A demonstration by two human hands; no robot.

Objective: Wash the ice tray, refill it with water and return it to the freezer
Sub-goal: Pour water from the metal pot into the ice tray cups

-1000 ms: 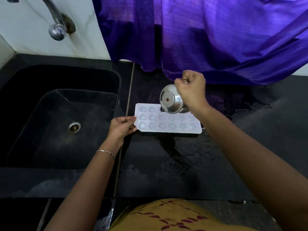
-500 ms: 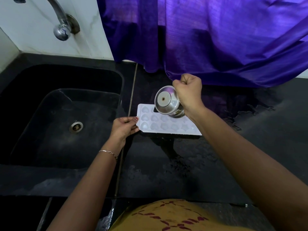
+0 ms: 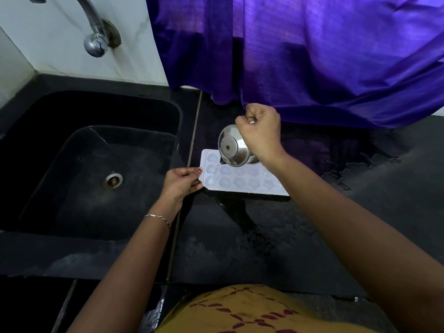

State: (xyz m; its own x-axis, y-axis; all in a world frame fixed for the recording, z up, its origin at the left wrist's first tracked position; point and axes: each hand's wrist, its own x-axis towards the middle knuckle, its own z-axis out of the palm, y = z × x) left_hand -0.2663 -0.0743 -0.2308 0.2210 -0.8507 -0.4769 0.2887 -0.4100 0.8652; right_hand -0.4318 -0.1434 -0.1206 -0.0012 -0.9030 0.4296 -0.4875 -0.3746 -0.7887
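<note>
**Student:** Where is the ice tray (image 3: 252, 185), and what holds it?

**Instructor:** The white tray lies flat on the dark, wet countertop (image 3: 240, 248), just to the right of the sink (image 3: 60, 164). The person's left hand (image 3: 182, 183) pinches its short left edge, thumb on top and fingers curled beneath. The right hand (image 3: 260, 138) is closed in a fist round the upper rim of a steel cup (image 3: 231, 149), which is tipped steeply over the tray's far-left cells.

**Student:** What do the containers hold?

**Instructor:** A thin stream of water runs from the cup's lip into the tray. Several of the shaped cells glisten as if filled. How much water remains in the cup cannot be seen, since its base faces the camera. The sink basin looks drained, and no water shows at the tap (image 3: 96, 42).

**Student:** How is the tray likely to handle?

**Instructor:** It appears to be thin moulded plastic: light when dry, somewhat flexible, and slippery when wet. Once filled it will probably be heavier and quick to spill. A level carry with both hands on the two short edges would suit it better than a one-edge pinch.
</note>
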